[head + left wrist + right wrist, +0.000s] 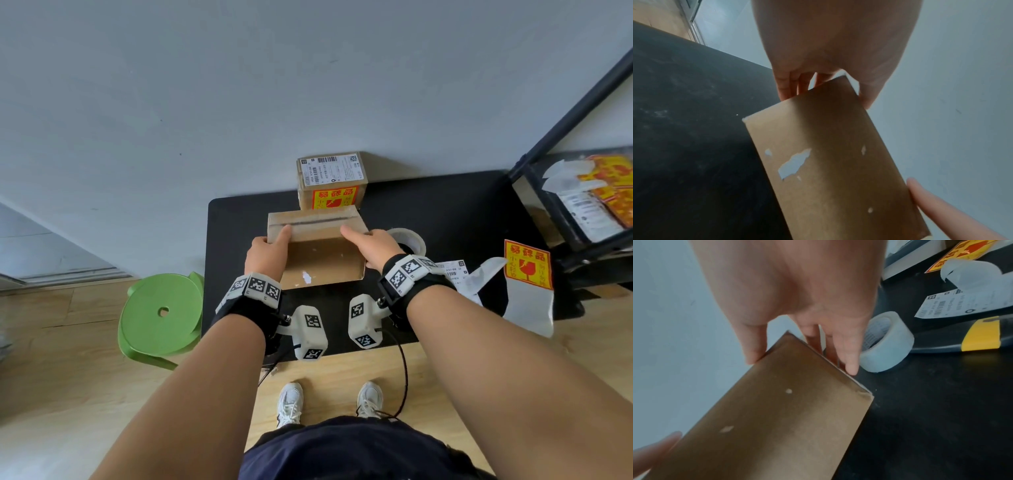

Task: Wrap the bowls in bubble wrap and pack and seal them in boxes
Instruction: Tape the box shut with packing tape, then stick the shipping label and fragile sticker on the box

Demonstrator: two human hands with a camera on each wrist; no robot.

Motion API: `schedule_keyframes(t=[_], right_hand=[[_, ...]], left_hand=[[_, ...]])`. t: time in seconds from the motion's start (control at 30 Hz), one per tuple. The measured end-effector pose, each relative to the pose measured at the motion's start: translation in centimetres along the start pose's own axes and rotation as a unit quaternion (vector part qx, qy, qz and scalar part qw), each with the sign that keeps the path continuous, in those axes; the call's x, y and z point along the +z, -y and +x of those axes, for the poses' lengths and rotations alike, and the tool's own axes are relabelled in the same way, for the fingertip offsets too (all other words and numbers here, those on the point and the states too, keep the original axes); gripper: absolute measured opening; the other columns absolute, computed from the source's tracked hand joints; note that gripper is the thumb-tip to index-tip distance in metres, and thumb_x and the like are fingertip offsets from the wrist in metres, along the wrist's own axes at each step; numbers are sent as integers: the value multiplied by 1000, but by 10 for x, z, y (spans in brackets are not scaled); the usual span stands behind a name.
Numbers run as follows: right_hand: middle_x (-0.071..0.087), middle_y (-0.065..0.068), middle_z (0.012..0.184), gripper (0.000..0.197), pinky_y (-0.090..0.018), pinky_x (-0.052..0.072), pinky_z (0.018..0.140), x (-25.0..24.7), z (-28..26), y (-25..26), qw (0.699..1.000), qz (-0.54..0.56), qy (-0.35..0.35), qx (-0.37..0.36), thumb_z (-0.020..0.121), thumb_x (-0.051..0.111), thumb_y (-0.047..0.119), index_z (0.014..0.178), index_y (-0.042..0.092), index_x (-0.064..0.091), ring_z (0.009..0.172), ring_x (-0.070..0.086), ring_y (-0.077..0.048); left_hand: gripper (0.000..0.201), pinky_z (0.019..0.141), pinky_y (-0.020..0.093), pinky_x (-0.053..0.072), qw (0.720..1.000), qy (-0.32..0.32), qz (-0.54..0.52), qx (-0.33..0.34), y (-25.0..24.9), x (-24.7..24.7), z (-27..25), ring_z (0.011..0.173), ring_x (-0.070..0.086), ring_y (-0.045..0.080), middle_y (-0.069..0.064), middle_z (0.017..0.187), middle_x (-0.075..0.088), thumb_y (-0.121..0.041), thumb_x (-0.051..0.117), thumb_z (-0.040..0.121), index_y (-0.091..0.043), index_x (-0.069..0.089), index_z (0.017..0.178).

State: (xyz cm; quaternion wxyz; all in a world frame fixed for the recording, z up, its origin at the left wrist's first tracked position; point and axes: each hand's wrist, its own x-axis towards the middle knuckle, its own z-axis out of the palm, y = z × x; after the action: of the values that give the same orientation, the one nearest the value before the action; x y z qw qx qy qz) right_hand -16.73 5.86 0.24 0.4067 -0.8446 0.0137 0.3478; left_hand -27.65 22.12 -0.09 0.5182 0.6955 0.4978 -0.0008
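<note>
A brown cardboard box (318,260) stands tilted on the black table (462,212), its closed flap seam on the upper face. My left hand (270,246) grips its left end, thumb on the top face and fingers down the side. My right hand (373,246) grips the right end the same way. The left wrist view shows the box (828,162) pinched between the left hand's (828,48) thumb and fingers. In the right wrist view the right hand (797,296) holds the box's (787,418) corner. No bowl or bubble wrap is visible.
A sealed box (330,181) with shipping and fragile labels stands behind, against the wall. A clear tape roll (409,241) lies right of my right hand, then a shipping label (962,305), a fragile sticker (527,263) and a black-yellow tool (980,335). A shelf (582,195) stands right, a green stool (161,315) left.
</note>
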Motion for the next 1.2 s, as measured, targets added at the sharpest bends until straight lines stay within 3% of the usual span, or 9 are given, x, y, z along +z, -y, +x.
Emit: schedule_keyframes(t=[0.1,0.23,0.43,0.53,0.63,0.87,0.93,1.03,1.2], right_hand=[[64,-2,120,79,-43,48,99,-1,1,6,999,-11,17,-38,67,69,66,128,16,57,109,61,-22],[66,-6,115,48,-41,50,95,2,6,3,996,-73,-7,-47,85,70,39,122,11,59,104,63,-25],[68,-8,110,35,-42,52,91,10,6,6,988,-146,-5,-57,90,63,33,116,10,64,97,65,-26],[68,-8,109,31,-42,53,90,16,8,5,984,-170,-2,-48,89,64,30,114,11,66,95,65,-26],[69,-7,108,30,-38,52,88,17,10,4,985,-164,-14,-44,90,64,30,113,12,67,95,64,-25],[67,-7,113,33,-35,51,85,14,2,8,980,-190,-25,-47,91,63,31,116,10,65,98,64,-24],[64,-7,122,39,-34,49,87,15,-2,7,977,-204,-42,-54,91,63,29,126,11,60,105,62,-24],[56,-6,136,47,-36,45,98,9,-10,6,976,-187,-87,-69,94,59,24,139,14,50,121,55,-23],[58,-5,131,36,-30,44,93,-17,-25,-3,968,-134,-196,-85,96,54,20,131,18,58,116,57,-22]], left_hand=[[88,100,42,45,1000,11,-16,15,-7,-9,2,111,57,22,2,121,60,-79,59,61,-19,57,126],[53,85,30,49,998,43,25,36,0,-14,9,97,61,18,4,118,62,-56,67,80,-14,66,113],[54,72,31,41,989,33,141,20,10,-11,13,83,55,19,1,93,58,-56,44,95,-9,61,114],[56,72,33,42,988,32,150,-18,17,-13,20,82,56,21,5,95,62,-57,41,96,-8,63,113],[52,76,32,43,987,48,152,3,20,-16,28,91,59,25,11,107,66,-50,39,100,-7,65,115],[44,75,33,44,973,18,227,29,3,-17,24,93,60,26,11,110,66,-41,43,100,-6,61,118],[35,82,35,44,967,-8,248,54,-8,-15,17,111,56,29,13,124,59,-24,45,99,-5,52,127],[50,106,40,36,951,-32,278,132,-21,-11,9,134,35,31,13,146,39,-6,41,92,-6,37,141],[63,118,41,23,916,17,306,259,-44,10,-10,145,18,24,7,157,24,-4,40,90,-14,25,151]])
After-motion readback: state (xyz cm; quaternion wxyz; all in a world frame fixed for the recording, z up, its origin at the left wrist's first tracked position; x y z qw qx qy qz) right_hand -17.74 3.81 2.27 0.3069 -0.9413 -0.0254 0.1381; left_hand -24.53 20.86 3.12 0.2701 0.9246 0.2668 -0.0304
